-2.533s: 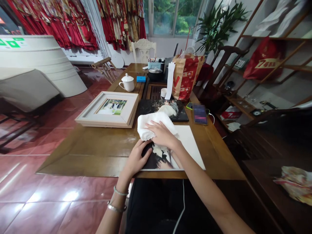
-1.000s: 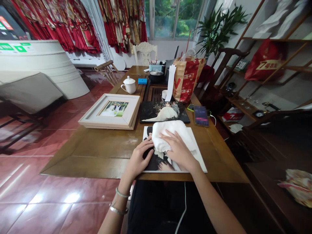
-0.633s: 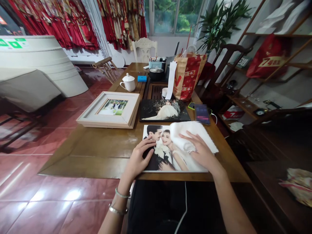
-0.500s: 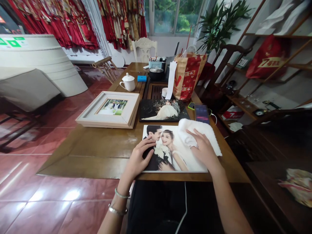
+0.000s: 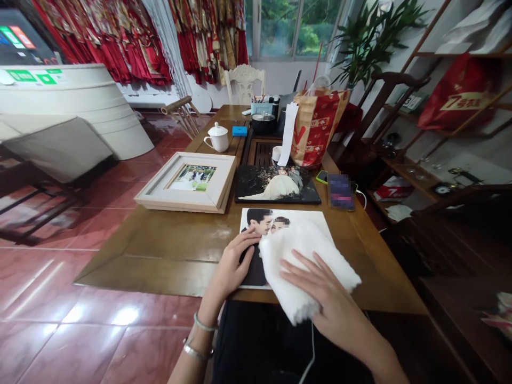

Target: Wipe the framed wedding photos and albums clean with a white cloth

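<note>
A photo print of a couple (image 5: 253,272) lies flat near the table's front edge. My left hand (image 5: 236,258) rests on its left side, fingers stretched out and holding nothing. My right hand (image 5: 316,282) has a white towel (image 5: 292,240) under its spread fingers, pressing it over the middle and right of the print. The thumb of that hand is hidden. The towel covers much of the picture, and its lower corner hangs past the table edge. Just behind lies a dark photo panel (image 5: 276,184) with a seated pair on it.
Stacked light wooden picture frames (image 5: 186,181) are at the left. Behind stand a white lidded cup (image 5: 218,138), a blue box (image 5: 239,131) and a red-brown paper bag (image 5: 318,128). A phone (image 5: 341,192) with a cable lies at the right edge of the table (image 5: 160,266).
My right hand has moved down and left with the towel, which now covers more of the print. The left hand stays on the print. The view has shifted slightly.
</note>
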Motion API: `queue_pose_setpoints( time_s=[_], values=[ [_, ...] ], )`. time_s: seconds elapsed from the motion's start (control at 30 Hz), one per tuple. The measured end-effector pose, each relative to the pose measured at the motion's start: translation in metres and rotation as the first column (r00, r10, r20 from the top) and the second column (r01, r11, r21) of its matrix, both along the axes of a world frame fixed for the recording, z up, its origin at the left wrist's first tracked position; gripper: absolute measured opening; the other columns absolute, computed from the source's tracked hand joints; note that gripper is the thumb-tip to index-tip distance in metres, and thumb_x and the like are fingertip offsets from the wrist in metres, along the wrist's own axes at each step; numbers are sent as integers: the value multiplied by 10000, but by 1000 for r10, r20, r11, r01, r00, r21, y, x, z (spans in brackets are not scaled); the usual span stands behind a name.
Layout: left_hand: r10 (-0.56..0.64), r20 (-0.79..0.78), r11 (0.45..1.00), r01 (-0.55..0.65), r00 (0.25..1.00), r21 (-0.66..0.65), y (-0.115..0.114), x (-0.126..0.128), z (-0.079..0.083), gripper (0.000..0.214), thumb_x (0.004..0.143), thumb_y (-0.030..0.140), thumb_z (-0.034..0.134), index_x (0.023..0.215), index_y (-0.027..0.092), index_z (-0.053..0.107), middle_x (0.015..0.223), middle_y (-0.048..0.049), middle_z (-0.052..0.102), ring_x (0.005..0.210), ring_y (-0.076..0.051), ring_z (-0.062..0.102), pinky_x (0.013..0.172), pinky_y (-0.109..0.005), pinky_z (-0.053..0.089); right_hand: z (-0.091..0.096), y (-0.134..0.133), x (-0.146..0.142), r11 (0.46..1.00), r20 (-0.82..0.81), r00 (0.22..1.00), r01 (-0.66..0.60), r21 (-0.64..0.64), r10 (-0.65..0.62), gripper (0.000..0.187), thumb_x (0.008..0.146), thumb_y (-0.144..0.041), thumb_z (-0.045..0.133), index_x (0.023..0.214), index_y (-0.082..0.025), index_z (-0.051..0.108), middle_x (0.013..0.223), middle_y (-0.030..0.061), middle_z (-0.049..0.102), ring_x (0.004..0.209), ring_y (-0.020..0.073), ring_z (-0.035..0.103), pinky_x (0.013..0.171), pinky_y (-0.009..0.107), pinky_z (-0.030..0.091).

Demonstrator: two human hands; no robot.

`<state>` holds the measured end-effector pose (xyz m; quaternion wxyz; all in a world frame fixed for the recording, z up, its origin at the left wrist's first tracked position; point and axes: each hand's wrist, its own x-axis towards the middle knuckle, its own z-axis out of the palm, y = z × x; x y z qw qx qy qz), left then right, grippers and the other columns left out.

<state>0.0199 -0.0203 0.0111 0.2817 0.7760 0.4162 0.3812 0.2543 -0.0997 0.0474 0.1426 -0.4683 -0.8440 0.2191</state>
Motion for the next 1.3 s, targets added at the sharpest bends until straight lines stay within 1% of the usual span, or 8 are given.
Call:
queue_pose_setpoints(
  time_s=[0.2, 0.4, 0.53, 0.63, 0.83, 1.03, 1.17, 1.3],
  values=[
    [10, 1, 1000, -10, 1000, -6, 0, 0, 1, 276, 942, 179, 448, 1102, 202, 671, 1206, -93, 659, 1294, -255, 501, 1090, -503, 408, 3, -35, 41, 993, 52, 998, 46, -106, -41, 879, 647, 14, 402, 1417, -408, 402, 1479, -79, 422, 1436, 205, 254, 1180, 587, 157],
    [8, -1, 1000, -8, 1000, 12, 0, 0, 0, 272, 925, 159, 463, 1091, 207, 674, 1196, -88, 665, 1286, -252, 510, 1091, -505, 410, -4, 30, 49, 982, 31, 982, 187, -30, -186, 879, 585, 7, 402, 1387, -345, 471, 1472, -37, 452, 1450, 224, 218, 1174, 600, 105],
    [12, -2, 1000, -12, 1000, 13, -1, 0, -1, 275, 922, 147, 466, 1097, 205, 670, 1200, -88, 663, 1290, -242, 508, 1092, -488, 410, -5, 77, 28, 947, 54, 946, 319, 36, -321, 775, 643, -26, 432, 1373, -276, 495, 1510, -11, 404, 1463, 244, 175, 1173, 592, 93],
    [14, -7, 1000, -13, 1000, 17, -1, 0, -1, 274, 921, 148, 469, 1103, 200, 666, 1213, -93, 657, 1296, -241, 501, 1090, -487, 410, -4, 89, 3, 918, 97, 914, 386, 85, -394, 728, 678, -59, 451, 1389, -213, 483, 1522, 25, 383, 1459, 292, 173, 1163, 617, 81],
    [12, 9, 999, -12, 1000, 29, 0, 0, -1, 265, 918, 142, 472, 1080, 202, 673, 1186, -94, 667, 1276, -242, 522, 1084, -482, 418, 1, 51, -15, 990, 54, 990, 127, 55, -130, 853, 599, -7, 422, 1409, -274, 456, 1505, -33, 401, 1462, 233, 176, 1187, 573, 75],
    [11, -10, 1000, -11, 1000, 7, -1, 0, -1, 269, 921, 138, 465, 1094, 187, 666, 1211, -101, 655, 1296, -243, 499, 1088, -476, 414, 11, -9, 26, 977, -63, 998, -41, -207, 28, 837, 625, 16, 391, 1349, -386, 508, 1426, -83, 503, 1430, 184, 278, 1195, 551, 110],
    [8, -15, 1000, -7, 1000, 24, 1, 0, -3, 276, 921, 135, 460, 1101, 188, 663, 1203, -94, 657, 1293, -241, 502, 1091, -473, 411, 6, -11, 54, 957, -66, 994, 61, -284, -83, 704, 717, -33, 432, 1337, -350, 539, 1467, -33, 459, 1433, 238, 262, 1185, 568, 113],
    [10, -8, 999, -10, 1000, 33, 2, -1, -6, 270, 922, 141, 465, 1094, 192, 666, 1203, -91, 658, 1291, -241, 506, 1088, -467, 417, -9, 20, 57, 946, -40, 952, 297, -132, -305, 674, 742, -77, 444, 1369, -317, 508, 1534, -21, 355, 1454, 251, 197, 1188, 560, 124]
  ],
)
